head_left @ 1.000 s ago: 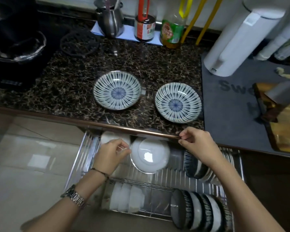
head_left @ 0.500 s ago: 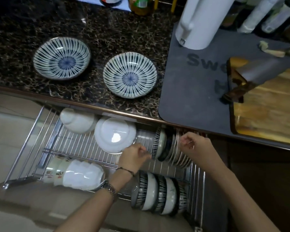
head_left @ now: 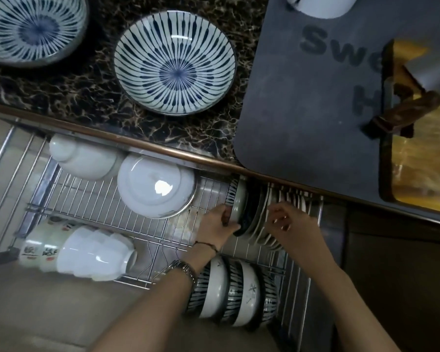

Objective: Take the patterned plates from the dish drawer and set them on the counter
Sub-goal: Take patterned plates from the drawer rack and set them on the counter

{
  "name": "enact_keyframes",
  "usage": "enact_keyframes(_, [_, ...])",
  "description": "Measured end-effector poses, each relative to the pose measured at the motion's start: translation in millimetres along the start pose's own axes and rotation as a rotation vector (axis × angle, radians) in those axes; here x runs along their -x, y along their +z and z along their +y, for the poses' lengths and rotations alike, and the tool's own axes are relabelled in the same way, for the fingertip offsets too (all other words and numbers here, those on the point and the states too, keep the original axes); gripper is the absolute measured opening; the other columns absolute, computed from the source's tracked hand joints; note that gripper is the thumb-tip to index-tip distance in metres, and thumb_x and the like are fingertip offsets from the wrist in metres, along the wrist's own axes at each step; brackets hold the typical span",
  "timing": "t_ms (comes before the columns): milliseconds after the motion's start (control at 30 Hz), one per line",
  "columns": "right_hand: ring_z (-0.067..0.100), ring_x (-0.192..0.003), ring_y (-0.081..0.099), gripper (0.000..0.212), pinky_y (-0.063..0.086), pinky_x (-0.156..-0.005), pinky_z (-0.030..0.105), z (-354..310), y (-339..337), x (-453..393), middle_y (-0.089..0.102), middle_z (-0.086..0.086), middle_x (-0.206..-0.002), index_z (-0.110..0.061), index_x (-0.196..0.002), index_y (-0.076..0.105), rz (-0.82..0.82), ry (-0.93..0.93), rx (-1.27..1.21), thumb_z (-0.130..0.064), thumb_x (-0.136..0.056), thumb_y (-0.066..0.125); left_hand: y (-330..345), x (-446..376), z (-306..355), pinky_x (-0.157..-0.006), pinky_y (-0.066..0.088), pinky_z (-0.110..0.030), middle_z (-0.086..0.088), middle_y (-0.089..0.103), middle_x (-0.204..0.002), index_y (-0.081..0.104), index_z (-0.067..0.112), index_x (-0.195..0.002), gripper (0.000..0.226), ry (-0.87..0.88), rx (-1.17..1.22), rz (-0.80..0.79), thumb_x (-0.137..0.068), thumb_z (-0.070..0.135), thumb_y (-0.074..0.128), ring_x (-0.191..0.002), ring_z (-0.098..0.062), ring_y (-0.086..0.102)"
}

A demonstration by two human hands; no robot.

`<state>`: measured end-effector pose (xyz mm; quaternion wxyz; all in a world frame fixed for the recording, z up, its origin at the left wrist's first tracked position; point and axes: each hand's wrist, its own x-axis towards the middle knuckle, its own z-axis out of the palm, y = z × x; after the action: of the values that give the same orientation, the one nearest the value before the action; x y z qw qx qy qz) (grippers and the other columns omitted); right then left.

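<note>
Two patterned plates already sit on the dark marbled bench [head_left: 92,97]: one blue-striped plate [head_left: 174,62] lies just behind the copper-coloured front edge, and a second striped plate [head_left: 33,26] lies to its left, cut off by the frame's upper-left corner. A narrow strip of bare stone separates them. To the right, a grey mat [head_left: 310,110] covers the bench up to its edge, with a wooden cutting board [head_left: 422,158] overlapping the mat's right side.

Below the edge, the wire dish drawer [head_left: 92,199] stands pulled out. At its back right, a row of plates stands on edge, tucked partly under the bench lip. The left hand [head_left: 217,223] curls around the leftmost one, a striped plate [head_left: 235,199], fingers wrapped on its rim and thumb on its near side. The right hand [head_left: 287,219] hovers half-closed over the white plates [head_left: 269,219] further right in that row; whether it touches any of them I cannot tell.

Left of the row, a stretch of bare rack lies between it and a white plate [head_left: 155,186] leaning face up. White bowls [head_left: 87,158] lie behind that plate, more stacked cups [head_left: 81,252] lie along the drawer's front left, and striped bowls [head_left: 231,293] stand on edge at front right, under the left wrist.
</note>
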<state>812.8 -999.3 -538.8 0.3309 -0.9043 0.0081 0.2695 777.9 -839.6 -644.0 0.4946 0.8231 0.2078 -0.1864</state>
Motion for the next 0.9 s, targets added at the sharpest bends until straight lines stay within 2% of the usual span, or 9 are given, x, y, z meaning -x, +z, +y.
enact_keyframes(33, [0.016,-0.077,0.064,0.026,0.053,-0.073,0.032,1,1,-1,0.069,-0.001,-0.086,-0.022,-0.102,0.064,0.003,0.006,-0.01,-0.011,-0.079,0.07,1,0,2,-0.053,0.028,-0.025,0.0,0.048,-0.061,0.054,0.016,-0.069,0.02,0.002,0.005,0.002,-0.068,0.01,0.073,-0.059,-0.016,0.045])
enact_keyframes(67, [0.016,-0.077,0.064,0.026,0.053,-0.073,0.032,1,2,-1,0.069,-0.001,-0.086,-0.022,-0.102,0.064,0.006,0.008,-0.014,-0.011,-0.079,0.07,3,1,3,-0.051,0.024,-0.026,0.003,0.041,-0.056,0.045,0.021,-0.061,0.031,0.003,0.013,0.017,-0.068,0.008,0.072,-0.054,-0.013,0.039])
enact_keyframes(133, [0.014,-0.076,0.065,0.026,0.052,-0.072,0.029,0,3,-2,0.068,-0.004,-0.084,-0.021,-0.102,0.065,0.012,0.004,-0.01,-0.012,-0.079,0.071,5,1,5,-0.049,0.026,-0.022,0.006,0.035,-0.053,0.033,0.025,-0.056,0.044,-0.014,0.04,0.057,-0.067,0.004,0.069,-0.051,-0.011,0.034])
enact_keyframes(233, [0.011,-0.077,0.065,0.026,0.052,-0.07,0.026,-1,4,-2,0.066,-0.009,-0.082,-0.023,-0.102,0.065,0.01,0.003,-0.022,-0.013,-0.078,0.071,4,0,7,-0.05,0.033,-0.011,0.007,0.037,-0.054,0.032,0.027,-0.057,0.047,-0.013,0.082,0.098,-0.065,-0.001,0.069,-0.05,-0.006,0.035])
enact_keyframes(367, [0.012,-0.077,0.064,0.027,0.053,-0.071,0.028,-3,5,-3,0.067,-0.005,-0.082,-0.021,-0.103,0.065,0.021,0.004,-0.057,-0.01,-0.079,0.07,1,0,5,-0.051,0.034,-0.009,0.01,0.037,-0.054,0.033,0.029,-0.058,0.048,0.032,0.1,0.119,-0.065,-0.001,0.069,-0.05,-0.003,0.035])
enact_keyframes(633, [0.006,-0.076,0.06,0.033,0.042,-0.058,0.003,-13,15,-1,0.065,-0.002,-0.093,-0.02,-0.112,0.062,0.028,-0.031,-0.065,-0.013,-0.08,0.071,-16,24,12,-0.053,0.035,-0.01,0.01,0.043,-0.061,0.04,0.03,-0.062,0.044,0.112,0.191,0.027,-0.067,-0.001,0.071,-0.056,-0.008,0.041])
enact_keyframes(700, [0.008,-0.08,0.059,0.035,0.041,-0.061,0.006,-20,18,1,0.061,-0.005,-0.097,-0.023,-0.115,0.06,0.025,-0.045,-0.069,-0.017,-0.081,0.07,-24,37,10,-0.057,0.039,-0.016,0.008,0.047,-0.064,0.043,0.032,-0.064,0.042,0.125,0.19,-0.02,-0.069,0.001,0.072,-0.058,-0.008,0.042])
enact_keyframes(800, [0.006,-0.085,0.058,0.034,0.047,-0.069,0.016,-31,24,2,0.057,-0.01,-0.101,-0.032,-0.113,0.056,-0.006,-0.039,-0.145,-0.024,-0.083,0.068,-35,57,6,-0.062,0.042,-0.022,0.011,0.052,-0.068,0.047,0.035,-0.07,0.036,0.149,0.109,-0.065,-0.072,0.009,0.072,-0.061,-0.006,0.047])
enact_keyframes(900, [0.022,-0.096,0.064,0.039,0.055,-0.083,0.041,-43,32,3,0.058,-0.004,-0.114,-0.029,-0.12,0.054,-0.062,0.044,-0.202,-0.029,-0.083,0.067,-45,72,0,-0.06,0.04,-0.013,0.014,0.054,-0.066,0.049,0.037,-0.069,0.034,0.162,0.065,-0.067,-0.071,0.013,0.072,-0.059,0.0,0.047])
